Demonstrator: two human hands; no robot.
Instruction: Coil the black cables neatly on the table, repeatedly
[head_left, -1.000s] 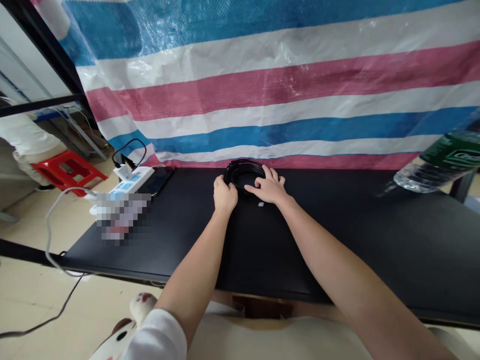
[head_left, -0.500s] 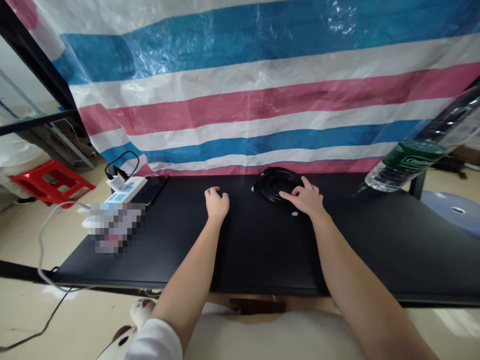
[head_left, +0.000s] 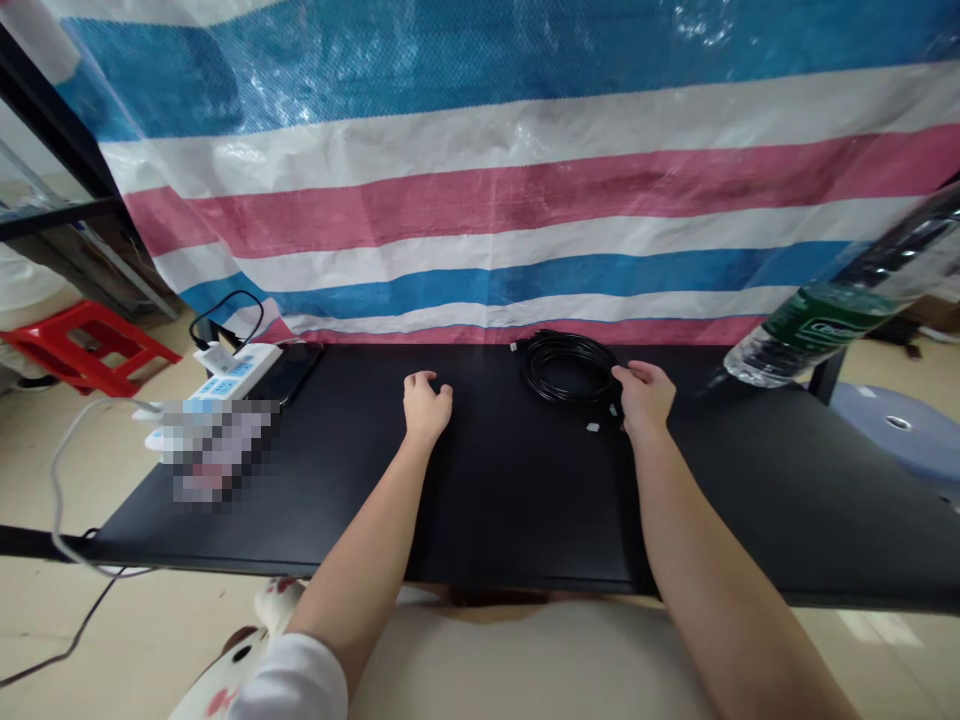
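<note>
A coiled black cable point(head_left: 531, 380) lies on the black tabletop, with a light-coloured tip at its upper left. At the coil's right edge, my right hand point(head_left: 648, 398) is closed, its thumb and fingertips meeting the cable; the fingers partly hide the exact grip. A small white piece shows just below those fingertips, and a white scrap point(head_left: 592, 427) lies nearer to me. My left hand point(head_left: 427, 408) rests on the tabletop left of the coil, loosely curled, thumb apart from the fingers and nothing held.
A tilted plastic bottle point(head_left: 806, 325) with a green label stands at the right. To the left are a white power strip point(head_left: 244, 372) with plugs, a dark phone point(head_left: 294, 374) and a blurred-out item. A striped sheet point(head_left: 487, 170) hangs behind; a red stool point(head_left: 90, 345) stands beyond.
My right hand has moved right from over the coil to its edge, and its spread fingers have closed. The left hand stays in place. The view has shifted slightly.
</note>
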